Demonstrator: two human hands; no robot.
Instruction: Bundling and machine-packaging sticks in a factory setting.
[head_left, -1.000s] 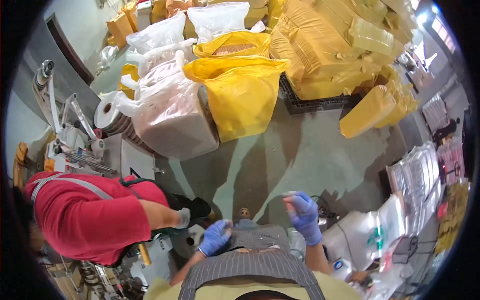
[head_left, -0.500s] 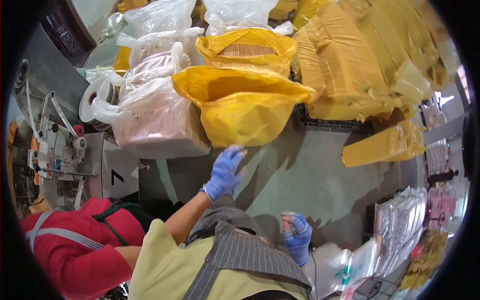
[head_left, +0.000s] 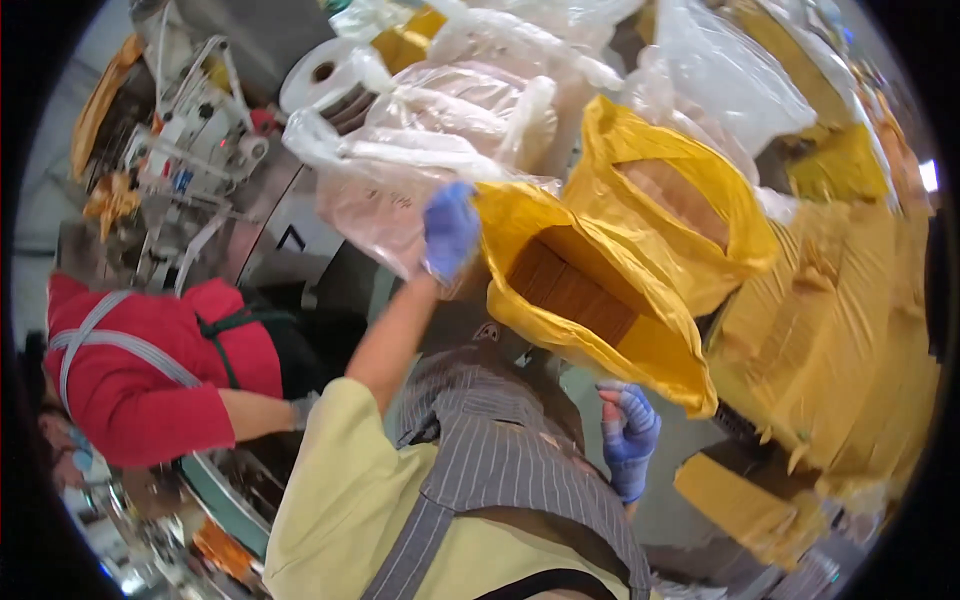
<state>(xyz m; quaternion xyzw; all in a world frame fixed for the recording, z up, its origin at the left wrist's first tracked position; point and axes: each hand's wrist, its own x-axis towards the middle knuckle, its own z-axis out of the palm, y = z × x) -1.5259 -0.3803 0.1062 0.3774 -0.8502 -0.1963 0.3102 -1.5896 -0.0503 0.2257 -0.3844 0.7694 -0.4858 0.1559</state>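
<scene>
The left hand (head_left: 450, 230) is at the left corner of the yellow bag (head_left: 545, 325), against its rim or just beside it; it is blurred, so I cannot tell how far its fingers are spread or whether it pinches the plastic; the right hand (head_left: 630, 435) is low, just below the bag's near rim, fingers loosely bent, thumb close to them, nothing seen in its grasp. The yellow bag lies between the left hand and the right, its mouth gaping toward the person; brown board (head_left: 570, 285) shows inside, to the right of the left hand; the rear bag (head_left: 665, 270) is farther to the right of that hand; a white bag (head_left: 375, 220) is just to its left.

To handle the bag well, I would judge, take the rim at opposite corners, a gathered fold in each hand rather than a single layer; bring the right hand up to the rim before loading the left; pull evenly, as thin plastic may tear or slip off the board; keep the left hand off the white bag's loose plastic, and the right off the wrapped box (head_left: 735, 500) below and to its right.
</scene>
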